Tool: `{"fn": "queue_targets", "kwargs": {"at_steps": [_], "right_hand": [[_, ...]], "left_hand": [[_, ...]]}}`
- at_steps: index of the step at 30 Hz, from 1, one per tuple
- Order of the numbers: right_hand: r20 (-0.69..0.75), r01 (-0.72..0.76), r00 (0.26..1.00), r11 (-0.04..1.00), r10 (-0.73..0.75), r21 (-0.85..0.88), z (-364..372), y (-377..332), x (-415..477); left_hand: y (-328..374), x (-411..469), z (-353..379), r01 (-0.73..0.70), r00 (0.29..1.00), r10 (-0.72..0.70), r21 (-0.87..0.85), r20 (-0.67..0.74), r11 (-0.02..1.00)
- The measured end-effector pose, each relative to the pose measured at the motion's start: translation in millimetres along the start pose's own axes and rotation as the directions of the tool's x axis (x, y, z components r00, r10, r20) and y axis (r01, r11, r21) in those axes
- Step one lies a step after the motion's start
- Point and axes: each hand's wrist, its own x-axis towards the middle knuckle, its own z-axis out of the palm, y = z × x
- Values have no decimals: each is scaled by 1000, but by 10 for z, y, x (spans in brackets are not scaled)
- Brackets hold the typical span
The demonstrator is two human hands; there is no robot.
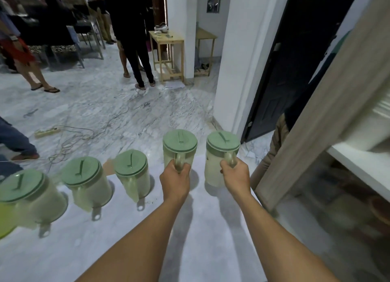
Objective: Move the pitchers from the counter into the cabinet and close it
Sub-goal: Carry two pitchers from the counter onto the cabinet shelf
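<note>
1. Five pitchers with green lids stand in a row along the far edge of the counter (147, 239). The left hand (176, 179) is closed around the handle of the fourth pitcher (179, 148), and the right hand (236, 176) is closed around the handle of the fifth pitcher (221, 155), the one nearest the right end of the counter.
2. The other three pitchers (132, 174) stand untouched toward the left corner, their handles turned to the near side.
3. The bodies look like pale, cloudy plastic, so I judge them light and stiff. Whether they hold liquid I cannot tell; if so, they will be heavier and could spill when tilted.
4. The handle is the proper place to hold. The lids may only sit loosely, so I would not lift by them.
5. The counter is smooth marble-like stone, probably slippery.
6. The cabinet (358, 176) is at the right side, its door (327, 117) open and a white shelf visible inside.
7. Behind the counter, people stand on the marble floor (126, 108), where cables lie.
</note>
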Motion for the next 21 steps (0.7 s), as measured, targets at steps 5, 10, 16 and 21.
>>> {"fn": "queue_targets", "kwargs": {"at_steps": [5, 10, 16, 21], "right_hand": [[-111, 41, 993, 999, -41, 2, -348, -408, -348], [-243, 64, 969, 996, -49, 54, -715, -865, -904], [-444, 80, 893, 997, -69, 6, -1257, -1423, -1874], [-588, 90, 804, 996, -87, -24, -1785, -1793, -2775]], "left_hand": [[477, -205, -245, -78, 996, 79, -24, 36, 997], [948, -484, -576, -167, 978, 178, -105, 106, 980], [1495, -1059, -1054, -270, 912, 316, -198, 262, 942], [1924, -1675, -1405, -356, 821, 441, -280, 362, 892]]}}
